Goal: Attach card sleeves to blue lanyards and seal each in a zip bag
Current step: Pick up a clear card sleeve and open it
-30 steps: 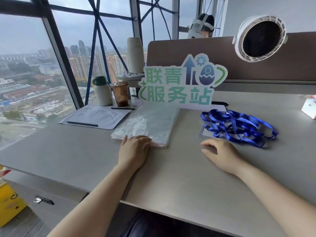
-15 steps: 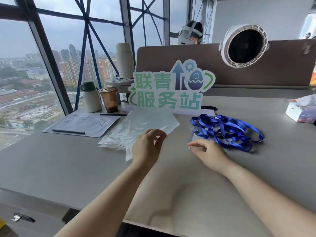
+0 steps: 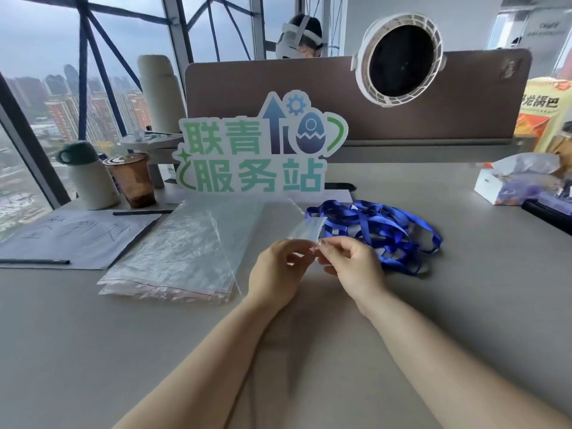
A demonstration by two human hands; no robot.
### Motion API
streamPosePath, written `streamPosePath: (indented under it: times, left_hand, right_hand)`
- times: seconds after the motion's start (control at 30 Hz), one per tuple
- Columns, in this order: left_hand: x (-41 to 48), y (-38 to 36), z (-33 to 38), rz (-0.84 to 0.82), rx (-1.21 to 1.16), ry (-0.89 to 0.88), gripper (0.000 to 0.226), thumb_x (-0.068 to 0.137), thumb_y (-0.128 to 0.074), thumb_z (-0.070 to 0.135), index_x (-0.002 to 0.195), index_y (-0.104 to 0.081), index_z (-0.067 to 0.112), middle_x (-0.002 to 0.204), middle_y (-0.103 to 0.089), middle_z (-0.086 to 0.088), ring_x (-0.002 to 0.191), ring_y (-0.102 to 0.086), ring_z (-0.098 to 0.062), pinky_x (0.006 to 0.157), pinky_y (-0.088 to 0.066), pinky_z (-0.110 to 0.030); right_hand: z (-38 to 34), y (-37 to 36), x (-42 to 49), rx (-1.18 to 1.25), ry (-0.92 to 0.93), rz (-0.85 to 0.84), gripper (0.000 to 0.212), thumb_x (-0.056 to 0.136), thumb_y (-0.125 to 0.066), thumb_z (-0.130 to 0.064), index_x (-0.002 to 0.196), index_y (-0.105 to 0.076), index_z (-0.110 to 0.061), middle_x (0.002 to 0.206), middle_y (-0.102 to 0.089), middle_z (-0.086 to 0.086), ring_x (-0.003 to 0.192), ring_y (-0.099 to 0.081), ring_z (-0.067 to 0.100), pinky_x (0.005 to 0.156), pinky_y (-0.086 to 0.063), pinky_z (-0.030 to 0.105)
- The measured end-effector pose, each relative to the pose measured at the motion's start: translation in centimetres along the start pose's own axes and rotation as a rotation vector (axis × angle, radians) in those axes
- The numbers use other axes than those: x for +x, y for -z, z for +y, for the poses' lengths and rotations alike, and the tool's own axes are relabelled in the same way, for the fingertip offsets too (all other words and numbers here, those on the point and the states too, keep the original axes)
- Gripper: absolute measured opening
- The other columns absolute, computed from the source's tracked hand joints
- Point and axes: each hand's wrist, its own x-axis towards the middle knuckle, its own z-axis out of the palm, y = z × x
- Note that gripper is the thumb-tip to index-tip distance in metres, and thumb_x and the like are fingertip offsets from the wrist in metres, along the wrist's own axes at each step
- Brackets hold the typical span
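Both hands met at centre frame, just above the surface (image 3: 464,305). Left hand (image 3: 275,270) and right hand (image 3: 353,267) had their fingers curled in, thumb and forefinger of each pinching the same small clear plastic piece (image 3: 306,231). It stuck up and to the right from the fingertips, tilted, in front of the blue lanyards (image 3: 377,230)

I couldn't tell if that piece was a card sleeve or the corner of a bag. One loose clear sheet also looked lifted left of the left hand, with its edge running from under the sign (image 3: 257,156) down toward the left wrist. It was too transparent to be sure

The lanyards lay in a tangled heap right of centre, just beyond the right hand, not touched. The stack of zip bags (image 3: 173,258) lay flat at left of centre, red seal strips toward me, near the left hand but apart from it

At left of frame I saw a paper sheet (image 3: 77,239) with two pens on it, and behind it a cup (image 3: 133,181) and a flask (image 3: 89,181). A tissue box (image 3: 510,184) sat at the right edge, and a round fan (image 3: 400,58) was on the divider at upper right
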Motion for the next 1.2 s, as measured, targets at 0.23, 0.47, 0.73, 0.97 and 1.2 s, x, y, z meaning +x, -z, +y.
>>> streamPosePath:
  times: [0.23,0.47,0.73,0.97,1.2]
  left_hand:
    - [-0.4,0.6,0.0,-0.028,-0.141,0.013,0.021,0.079,-0.071,0.008,0.097,-0.072,0.02,0.078,-0.069,0.015,0.066,-0.062,0.01,0.067,-0.043,-0.004]
    - [-1.1,1.2,0.9,-0.004,-0.319,0.06,0.021,0.075,-0.077,0.011,0.091,-0.068,0.022,0.073,-0.071,0.007,0.065,-0.064,-0.003,0.064,-0.047,-0.011]
    - [-0.9,1.2,0.4,-0.022,-0.16,-0.006,0.01,0.078,-0.075,0.028,0.084,-0.067,0.03,0.066,-0.065,0.008,0.061,-0.059,-0.008,0.065,-0.047,-0.02]
    - [-0.4,1.6,0.6,-0.002,-0.235,0.086,0.018,0.084,-0.068,0.014,0.072,-0.068,0.028,0.064,-0.067,0.004,0.055,-0.057,-0.007,0.059,-0.045,-0.022]
    - [-0.8,1.4,1.0,0.011,-0.2,0.003,0.026,0.079,-0.073,0.01,0.07,-0.065,0.033,0.068,-0.069,0.01,0.067,-0.066,-0.007,0.071,-0.053,-0.025]
  right_hand:
    - [0.5,0.4,0.0,-0.031,0.001,-0.026,0.008,0.089,-0.06,-0.009,0.09,-0.068,-0.011,0.078,-0.069,0.001,0.071,-0.063,0.009,0.064,-0.053,0.016]
    - [-0.1,0.2,-0.6,0.001,0.033,-0.075,0.008,0.082,-0.068,-0.025,0.082,-0.069,-0.017,0.074,-0.07,-0.002,0.072,-0.063,0.01,0.068,-0.052,0.025]
    - [0.0,0.3,-0.5,-0.026,0.032,-0.046,0.009,0.087,-0.065,-0.017,0.082,-0.07,-0.011,0.077,-0.071,0.003,0.073,-0.065,0.013,0.063,-0.053,0.018]
    - [-0.1,-0.1,-1.0,-0.095,0.073,-0.043,0.014,0.093,-0.055,-0.011,0.089,-0.068,-0.012,0.081,-0.07,-0.003,0.07,-0.063,0.006,0.061,-0.052,0.016]
    - [-0.5,-0.2,-1.3,-0.099,0.017,-0.101,0.015,0.089,-0.061,-0.011,0.077,-0.068,-0.018,0.066,-0.069,-0.002,0.064,-0.064,0.006,0.059,-0.048,0.018]
